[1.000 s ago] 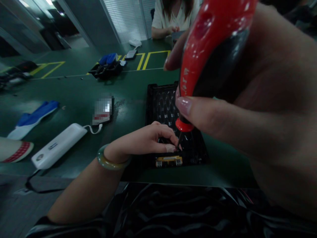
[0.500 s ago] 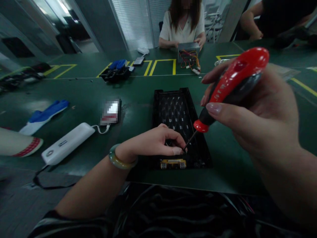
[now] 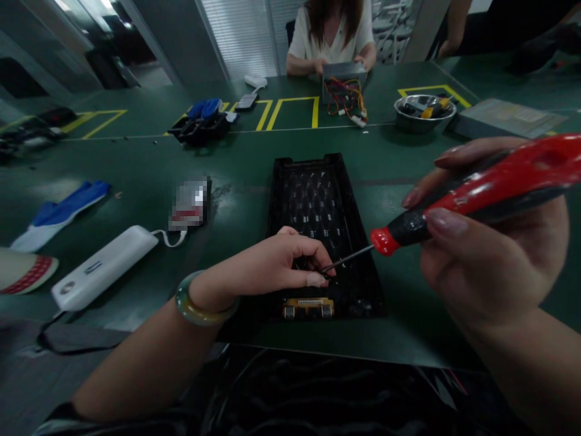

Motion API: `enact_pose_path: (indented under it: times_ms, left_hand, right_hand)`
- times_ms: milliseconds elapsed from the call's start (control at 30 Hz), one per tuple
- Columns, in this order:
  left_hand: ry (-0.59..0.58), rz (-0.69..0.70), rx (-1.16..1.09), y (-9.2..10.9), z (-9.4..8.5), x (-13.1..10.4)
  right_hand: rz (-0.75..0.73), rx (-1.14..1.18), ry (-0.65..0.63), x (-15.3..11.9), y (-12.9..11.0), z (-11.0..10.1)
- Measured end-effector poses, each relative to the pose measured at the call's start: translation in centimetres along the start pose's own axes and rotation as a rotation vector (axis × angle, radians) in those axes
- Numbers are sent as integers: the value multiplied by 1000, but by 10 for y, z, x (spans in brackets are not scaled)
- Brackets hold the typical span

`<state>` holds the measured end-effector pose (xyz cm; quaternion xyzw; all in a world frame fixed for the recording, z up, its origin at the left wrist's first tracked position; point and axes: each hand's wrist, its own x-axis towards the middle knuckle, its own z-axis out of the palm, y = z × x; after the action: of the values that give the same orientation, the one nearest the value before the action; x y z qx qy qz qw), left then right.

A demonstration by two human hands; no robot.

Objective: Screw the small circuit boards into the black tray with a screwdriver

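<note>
Pale blinds (image 3: 240,39) back a green table (image 3: 136,169) bearing a black casing (image 3: 311,200).

The right hand (image 3: 494,260) grips a red-and-black screwdriver (image 3: 472,195) that slants down to the left hand (image 3: 285,260), bent over a black casing (image 3: 313,200) on the green surface (image 3: 240,163); across the way, a co-worker (image 3: 330,37) holds a metal box (image 3: 344,70).

Free table lane between blurred device (image 3: 191,203) and black casing (image 3: 313,200), left wrist (image 3: 222,283) across near end
</note>
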<state>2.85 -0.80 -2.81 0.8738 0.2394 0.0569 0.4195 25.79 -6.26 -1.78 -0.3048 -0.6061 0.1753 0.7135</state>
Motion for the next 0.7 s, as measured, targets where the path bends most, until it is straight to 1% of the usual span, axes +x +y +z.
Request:
enact_pose_path:
  times_ms: [100, 167, 267, 367, 500, 700]
  left_hand:
    - [33, 12, 0, -4, 2, 1]
    - [52, 11, 2, -5, 3, 1]
    - [95, -2, 12, -7, 4, 1]
    - [117, -6, 18, -7, 4, 0]
    - [105, 7, 14, -7, 3, 1]
    - [106, 0, -11, -6, 3, 0]
  right_hand:
    - [-148, -21, 40, 7, 10, -8]
    - [-200, -15, 65, 11, 16, -12]
    - [-203, -29, 71, 12, 20, -14]
    - [-195, -25, 82, 12, 19, -13]
    - [-173, 25, 93, 13, 17, -14]
    - [-205, -30, 75, 15, 21, -25]
